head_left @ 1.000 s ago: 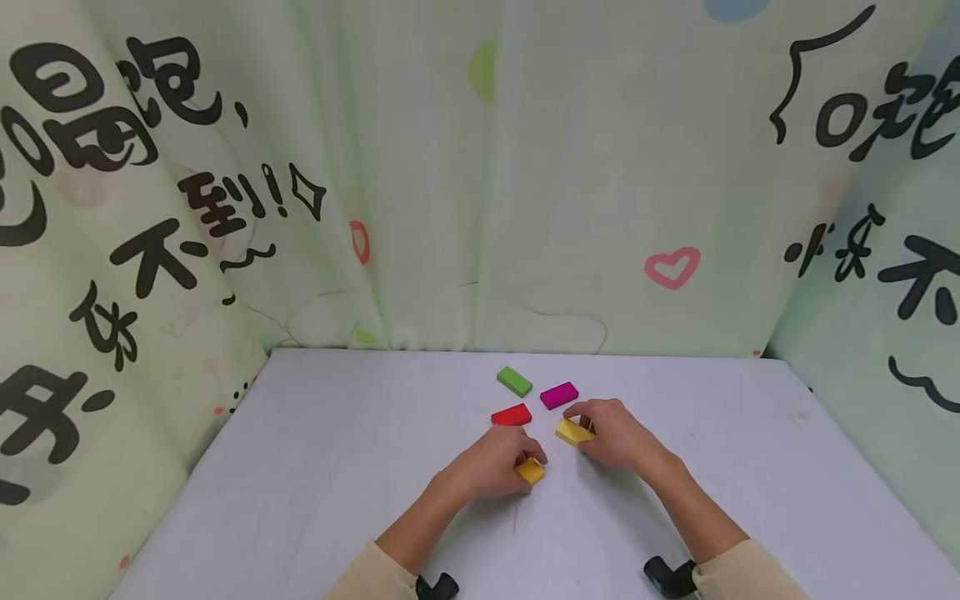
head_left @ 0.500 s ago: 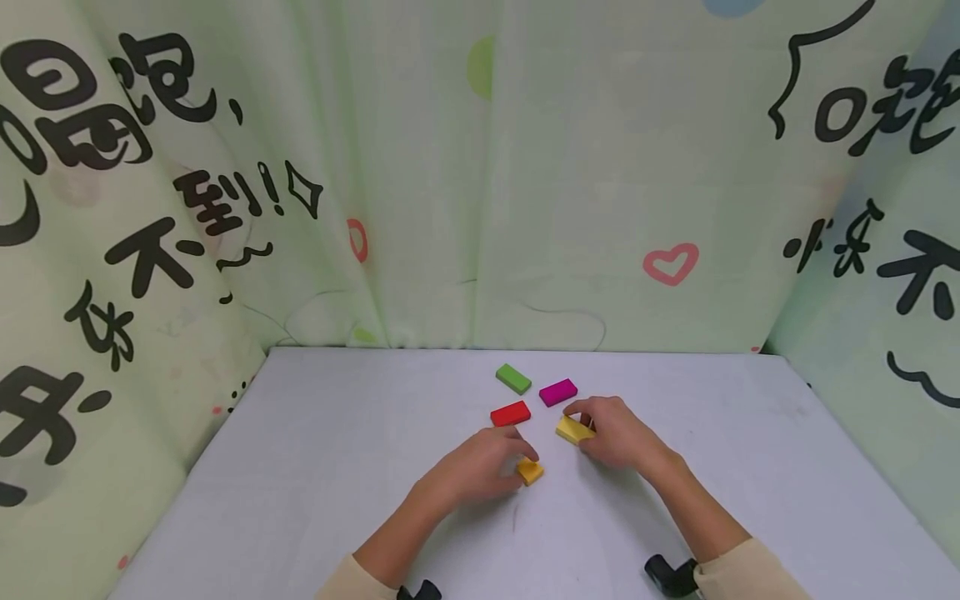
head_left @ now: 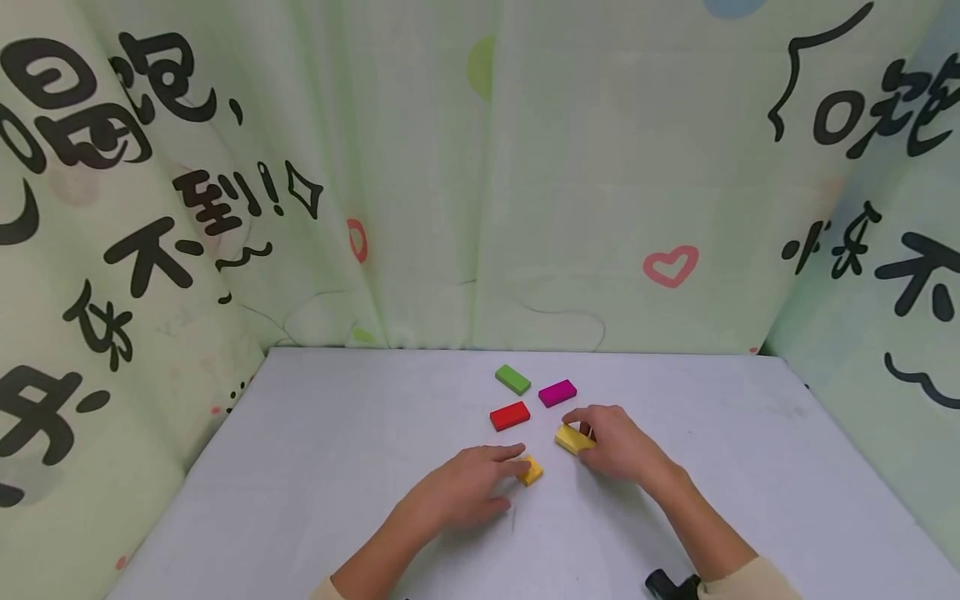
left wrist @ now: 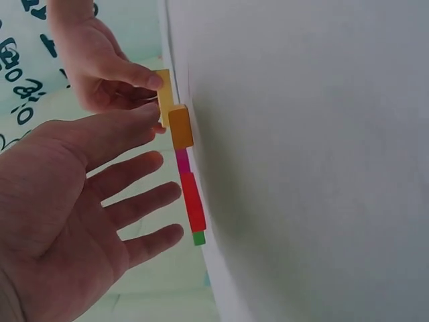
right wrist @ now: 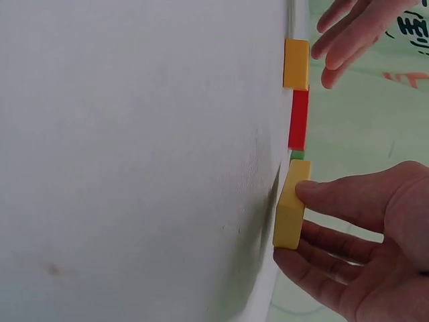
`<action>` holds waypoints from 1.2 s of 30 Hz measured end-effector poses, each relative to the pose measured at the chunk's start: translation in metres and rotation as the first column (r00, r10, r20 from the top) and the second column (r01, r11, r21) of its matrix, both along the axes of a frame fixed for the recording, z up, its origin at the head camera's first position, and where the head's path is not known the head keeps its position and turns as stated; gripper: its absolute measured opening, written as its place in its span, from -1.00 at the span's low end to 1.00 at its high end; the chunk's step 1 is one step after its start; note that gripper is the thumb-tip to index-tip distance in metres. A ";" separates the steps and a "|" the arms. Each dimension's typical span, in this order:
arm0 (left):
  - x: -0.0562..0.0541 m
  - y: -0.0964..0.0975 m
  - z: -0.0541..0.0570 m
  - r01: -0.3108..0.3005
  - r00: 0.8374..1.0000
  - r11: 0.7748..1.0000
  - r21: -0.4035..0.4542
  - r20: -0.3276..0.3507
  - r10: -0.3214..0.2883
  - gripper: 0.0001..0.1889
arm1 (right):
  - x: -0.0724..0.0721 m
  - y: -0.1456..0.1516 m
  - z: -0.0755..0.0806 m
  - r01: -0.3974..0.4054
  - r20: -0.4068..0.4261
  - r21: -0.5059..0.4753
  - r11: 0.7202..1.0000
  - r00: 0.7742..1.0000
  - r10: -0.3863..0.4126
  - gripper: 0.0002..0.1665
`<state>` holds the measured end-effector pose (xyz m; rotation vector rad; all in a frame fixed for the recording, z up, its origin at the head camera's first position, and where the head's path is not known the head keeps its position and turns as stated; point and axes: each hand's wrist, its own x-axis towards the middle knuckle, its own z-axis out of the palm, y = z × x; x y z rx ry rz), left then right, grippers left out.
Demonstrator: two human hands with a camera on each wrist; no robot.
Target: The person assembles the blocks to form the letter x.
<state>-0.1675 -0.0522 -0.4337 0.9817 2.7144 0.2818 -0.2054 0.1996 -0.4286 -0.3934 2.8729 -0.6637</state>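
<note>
My right hand (head_left: 618, 442) pinches a yellow block (right wrist: 291, 204) between thumb and fingers, low over the table. My left hand (head_left: 463, 490) has its fingers spread, just left of an orange-yellow block (head_left: 532, 472) that lies on the table. In the left wrist view that orange block (left wrist: 180, 127) stands apart from the spread fingers. Behind the hands lie a red block (head_left: 510, 416), a magenta block (head_left: 557, 393) and a green block (head_left: 513, 380), all small and rectangular.
The white table (head_left: 337, 433) reaches back to a pale green curtain (head_left: 570, 183) with black lettering and a pink heart. Curtains also hang along the left and right sides. A black wrist camera (head_left: 670, 586) is strapped at the right wrist.
My left hand has let go of the orange block and drawn back to the left, fingers spreading. The right hand keeps its pinch on the yellow block, nearly still.
</note>
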 end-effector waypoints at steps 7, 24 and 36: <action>0.006 -0.006 -0.002 0.026 0.997 0.998 -0.065 0.070 -0.021 -0.34 | 0.010 -0.003 0.000 0.003 -0.009 -0.013 1.000 1.000 -0.003 -0.51; 0.013 -0.013 -0.004 -0.018 0.980 0.998 -0.059 0.195 0.029 -0.22 | 0.031 -0.012 0.006 0.038 0.005 -0.015 0.999 0.999 -0.037 -0.48; 0.014 -0.014 -0.008 -0.019 0.977 0.998 -0.052 0.212 0.030 -0.12 | 0.046 -0.016 0.008 0.037 0.045 -0.028 0.999 0.998 -0.035 -0.50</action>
